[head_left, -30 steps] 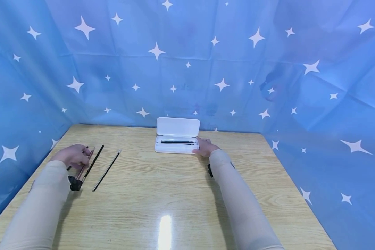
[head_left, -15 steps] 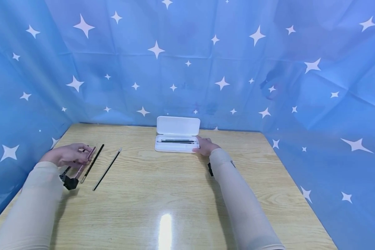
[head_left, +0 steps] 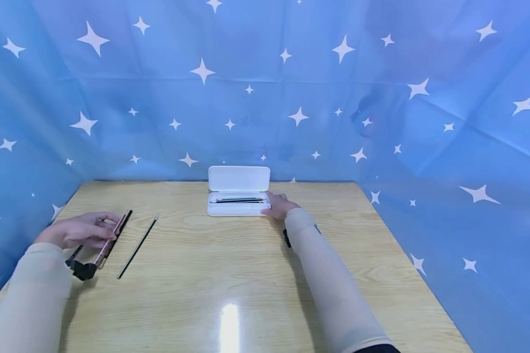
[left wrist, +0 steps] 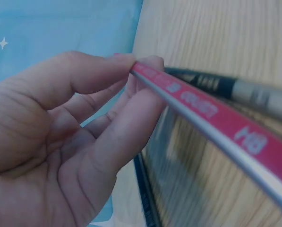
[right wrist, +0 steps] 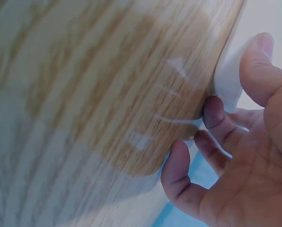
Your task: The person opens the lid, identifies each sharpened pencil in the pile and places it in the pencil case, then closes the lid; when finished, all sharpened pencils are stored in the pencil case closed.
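Note:
My left hand (head_left: 81, 230) pinches a pink pencil (head_left: 105, 251) between thumb and fingertips at the table's left side. White "HB" lettering shows on that pencil (left wrist: 211, 113) in the left wrist view. Close along its right side lies a dark pencil (head_left: 124, 224). Another dark pencil (left wrist: 147, 194) lies below the left hand, partly hidden by it. At the far edge, my right hand (head_left: 280, 206) holds the right end of an open white pencil case (head_left: 214, 211), thumb at its front corner. Several dark pencils (head_left: 238, 200) lie inside the case.
One dark pencil (head_left: 138, 246) lies by itself to the right of the left hand. The case's raised lid (head_left: 239, 178) stands near the blue star-patterned curtain (head_left: 229, 98), which borders the wooden table (head_left: 181, 294) at back and sides.
The left hand has closed on the pink pencil, and this pencil has shifted right, close to the dark one. The head view has turned slightly. The right hand stays at the case.

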Demonstrator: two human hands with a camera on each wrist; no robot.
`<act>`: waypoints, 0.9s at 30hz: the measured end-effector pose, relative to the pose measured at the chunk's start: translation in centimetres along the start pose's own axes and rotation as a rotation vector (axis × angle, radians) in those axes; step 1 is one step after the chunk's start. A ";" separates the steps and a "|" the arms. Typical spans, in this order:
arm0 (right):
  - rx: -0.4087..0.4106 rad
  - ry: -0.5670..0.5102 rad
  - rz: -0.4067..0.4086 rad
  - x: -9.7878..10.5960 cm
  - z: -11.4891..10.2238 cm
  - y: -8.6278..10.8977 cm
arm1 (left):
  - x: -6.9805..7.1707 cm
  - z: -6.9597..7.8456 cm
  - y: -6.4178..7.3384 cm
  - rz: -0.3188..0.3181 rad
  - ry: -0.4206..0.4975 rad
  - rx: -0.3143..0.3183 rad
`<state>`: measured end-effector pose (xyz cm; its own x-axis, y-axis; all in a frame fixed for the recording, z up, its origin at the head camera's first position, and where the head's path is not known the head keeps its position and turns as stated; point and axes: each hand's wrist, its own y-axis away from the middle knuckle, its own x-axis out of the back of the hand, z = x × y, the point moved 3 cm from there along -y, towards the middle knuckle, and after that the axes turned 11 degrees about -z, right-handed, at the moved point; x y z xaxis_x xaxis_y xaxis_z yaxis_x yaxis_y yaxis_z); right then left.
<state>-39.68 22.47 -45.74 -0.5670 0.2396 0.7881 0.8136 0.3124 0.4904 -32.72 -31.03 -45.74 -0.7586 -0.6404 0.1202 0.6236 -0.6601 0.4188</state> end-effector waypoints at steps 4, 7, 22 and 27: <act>-0.015 0.004 0.005 -0.1 -0.6 0.1 | -0.5 -0.1 -0.1 -0.024 0.020 -0.018; -0.010 0.003 0.002 -0.2 -0.2 -0.5 | -0.6 0.3 -0.6 -0.024 0.008 -0.016; -0.002 -0.012 -0.002 -0.1 -0.9 0.2 | -0.7 2.5 -2.7 0.120 -0.013 -0.158; -0.021 -0.018 -0.007 -0.2 -0.7 -0.1 | -1.2 3.3 -4.4 0.135 0.044 -0.204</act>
<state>-39.55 21.79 -45.70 -0.5745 0.2545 0.7779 0.8122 0.2949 0.5034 -35.20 -26.06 -44.79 -0.6593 -0.7420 0.1214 0.7476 -0.6297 0.2109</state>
